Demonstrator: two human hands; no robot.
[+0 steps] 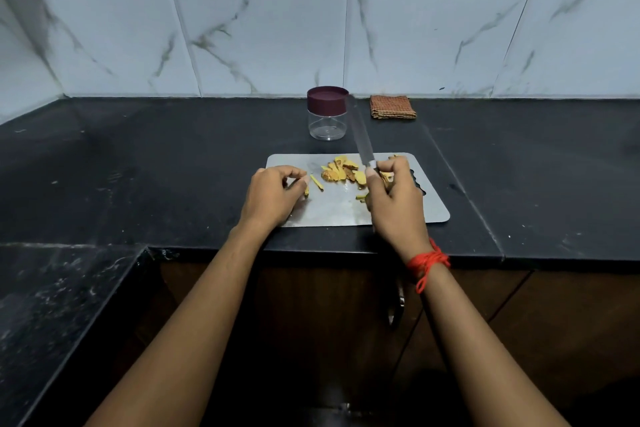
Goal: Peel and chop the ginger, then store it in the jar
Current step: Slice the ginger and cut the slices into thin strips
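Across the steel board (pixel 329 213) on the black countertop (pixel 173 149), ginger slices (pixel 337 173) judged light, stiff and slippery are scattered, one sliver (pixel 306 189) pinched endwise by the left hand (pixel 273 194), the knife (pixel 362 135) gripped by the right hand (pixel 394 199).

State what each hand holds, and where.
Right hand grips the knife by its handle. Left hand curls by a ginger strip; hold cannot be told.

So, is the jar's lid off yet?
No, the maroon lid sits closed on the clear jar behind the cutting board.
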